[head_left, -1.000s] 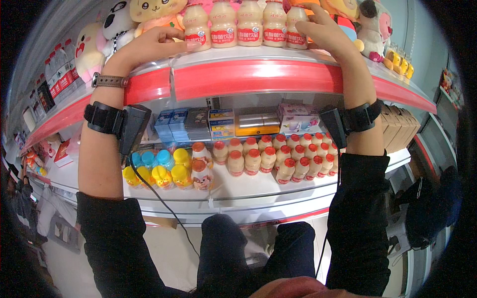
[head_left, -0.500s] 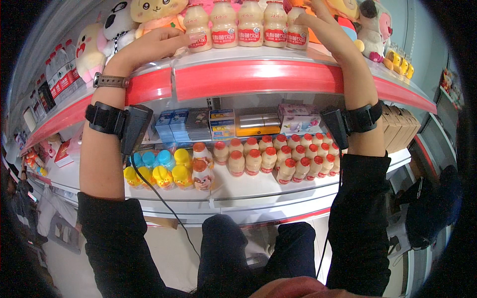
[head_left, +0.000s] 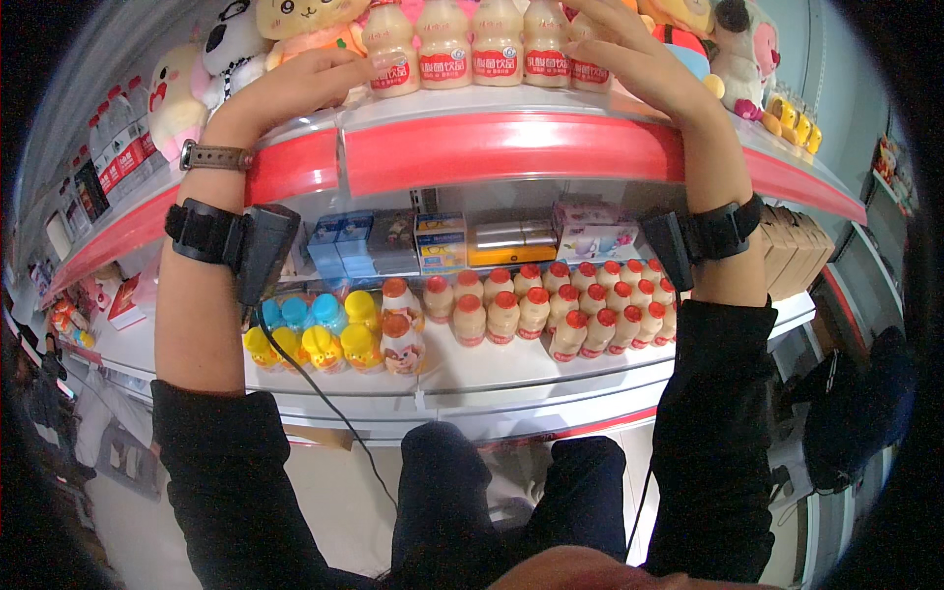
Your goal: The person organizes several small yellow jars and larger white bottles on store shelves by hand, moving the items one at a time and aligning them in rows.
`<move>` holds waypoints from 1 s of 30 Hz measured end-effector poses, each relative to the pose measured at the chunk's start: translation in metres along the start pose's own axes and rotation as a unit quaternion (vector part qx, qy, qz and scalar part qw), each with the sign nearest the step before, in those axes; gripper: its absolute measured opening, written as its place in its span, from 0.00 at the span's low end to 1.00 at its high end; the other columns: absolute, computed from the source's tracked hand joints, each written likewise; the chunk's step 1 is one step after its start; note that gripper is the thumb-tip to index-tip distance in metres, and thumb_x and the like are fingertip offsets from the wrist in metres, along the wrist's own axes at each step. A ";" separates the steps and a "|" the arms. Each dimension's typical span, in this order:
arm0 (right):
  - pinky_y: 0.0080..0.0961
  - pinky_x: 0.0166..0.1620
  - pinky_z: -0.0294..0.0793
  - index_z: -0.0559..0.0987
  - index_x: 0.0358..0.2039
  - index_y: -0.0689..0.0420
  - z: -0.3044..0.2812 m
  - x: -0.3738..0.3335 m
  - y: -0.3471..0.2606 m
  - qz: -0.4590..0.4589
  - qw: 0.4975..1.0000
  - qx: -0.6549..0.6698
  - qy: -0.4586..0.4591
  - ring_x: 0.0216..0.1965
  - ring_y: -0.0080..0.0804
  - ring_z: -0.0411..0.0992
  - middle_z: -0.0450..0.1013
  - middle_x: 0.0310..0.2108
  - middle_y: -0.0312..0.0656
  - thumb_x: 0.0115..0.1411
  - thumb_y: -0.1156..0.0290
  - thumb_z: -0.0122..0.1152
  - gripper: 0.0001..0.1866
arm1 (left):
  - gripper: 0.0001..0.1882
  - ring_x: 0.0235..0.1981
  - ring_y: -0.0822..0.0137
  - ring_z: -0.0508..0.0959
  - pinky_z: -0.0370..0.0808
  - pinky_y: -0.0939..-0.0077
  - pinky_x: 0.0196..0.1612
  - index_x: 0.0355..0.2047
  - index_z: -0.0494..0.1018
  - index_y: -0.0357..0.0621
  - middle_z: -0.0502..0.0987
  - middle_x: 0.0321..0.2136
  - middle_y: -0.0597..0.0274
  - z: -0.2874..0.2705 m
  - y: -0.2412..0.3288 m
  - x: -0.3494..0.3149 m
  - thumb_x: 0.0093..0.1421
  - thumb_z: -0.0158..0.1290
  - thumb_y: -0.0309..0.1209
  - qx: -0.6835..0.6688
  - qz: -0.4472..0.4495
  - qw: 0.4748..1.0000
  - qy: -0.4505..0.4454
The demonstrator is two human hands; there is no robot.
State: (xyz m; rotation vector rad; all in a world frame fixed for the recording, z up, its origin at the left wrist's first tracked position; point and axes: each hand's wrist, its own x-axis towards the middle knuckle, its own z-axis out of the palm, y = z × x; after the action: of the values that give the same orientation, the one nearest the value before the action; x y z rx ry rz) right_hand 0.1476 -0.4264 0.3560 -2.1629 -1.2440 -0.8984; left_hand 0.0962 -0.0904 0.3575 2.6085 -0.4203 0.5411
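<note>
A row of several cream-coloured drink bottles (head_left: 497, 44) with red and white labels stands upright along the upper shelf (head_left: 472, 108). My left hand (head_left: 310, 87) is at the row's left end, fingers stretched out and touching the side of the leftmost bottle (head_left: 390, 49). At the other end, my right hand (head_left: 639, 59) is curled around the rightmost bottle (head_left: 590, 74), thumb across its front and fingers over its top. That bottle is partly hidden by the hand. The bottles stand close side by side.
Plush toys (head_left: 310, 22) sit behind the row. On the lower shelf are red-capped bottles (head_left: 501, 317), yellow and blue-capped bottles (head_left: 322, 346), and boxes (head_left: 440, 241). A red strip (head_left: 511, 152) edges the upper shelf. A black cable (head_left: 329, 403) hangs from my left wrist device.
My right hand has moved in to the left, its fingers closing over the rightmost bottle. My left hand stays beside the leftmost bottle, nearly still.
</note>
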 end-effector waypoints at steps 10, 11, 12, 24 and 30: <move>0.33 0.64 0.54 0.61 0.63 0.60 0.007 0.007 0.029 -0.038 0.999 0.030 -0.009 0.63 0.41 0.54 0.57 0.61 0.51 0.60 0.71 0.50 0.30 | 0.28 0.23 0.80 0.61 0.60 0.83 0.27 0.36 0.76 0.44 0.64 0.20 0.75 -0.001 -0.004 0.004 0.61 0.47 0.58 0.009 -0.003 1.000 -0.017; 0.33 0.64 0.52 0.61 0.63 0.61 0.009 0.008 0.032 -0.065 0.998 0.011 0.001 0.63 0.42 0.53 0.57 0.60 0.51 0.59 0.71 0.50 0.30 | 0.28 0.23 0.80 0.61 0.60 0.83 0.27 0.36 0.76 0.44 0.64 0.20 0.75 -0.001 -0.003 0.004 0.61 0.47 0.58 0.009 -0.004 1.000 -0.017; 0.33 0.64 0.52 0.61 0.63 0.61 0.008 0.008 0.031 -0.065 0.998 0.011 0.001 0.63 0.42 0.53 0.57 0.60 0.51 0.59 0.71 0.50 0.30 | 0.28 0.22 0.80 0.61 0.59 0.83 0.26 0.35 0.76 0.44 0.63 0.19 0.75 -0.001 -0.003 0.004 0.61 0.47 0.58 0.007 -0.002 1.000 -0.017; 0.34 0.65 0.49 0.59 0.63 0.61 0.003 0.005 0.016 -0.028 0.999 -0.018 -0.022 0.64 0.44 0.50 0.55 0.60 0.52 0.60 0.71 0.50 0.31 | 0.26 0.21 0.79 0.58 0.56 0.83 0.24 0.30 0.73 0.44 0.60 0.18 0.75 0.000 -0.001 0.003 0.62 0.46 0.56 0.027 0.013 1.000 -0.002; 0.36 0.64 0.51 0.61 0.62 0.60 0.005 0.008 0.013 -0.112 0.987 -0.101 0.048 0.61 0.47 0.53 0.56 0.58 0.52 0.60 0.70 0.53 0.29 | 0.26 0.17 0.80 0.58 0.54 0.84 0.21 0.34 0.75 0.48 0.61 0.15 0.73 0.003 -0.008 0.005 0.62 0.45 0.58 -0.085 0.052 0.995 0.006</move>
State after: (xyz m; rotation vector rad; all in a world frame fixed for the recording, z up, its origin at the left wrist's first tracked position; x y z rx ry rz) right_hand 0.1633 -0.4244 0.3575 -2.1296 -1.4208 -1.2552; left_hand 0.1044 -0.0857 0.3544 2.4305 -0.5765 0.5300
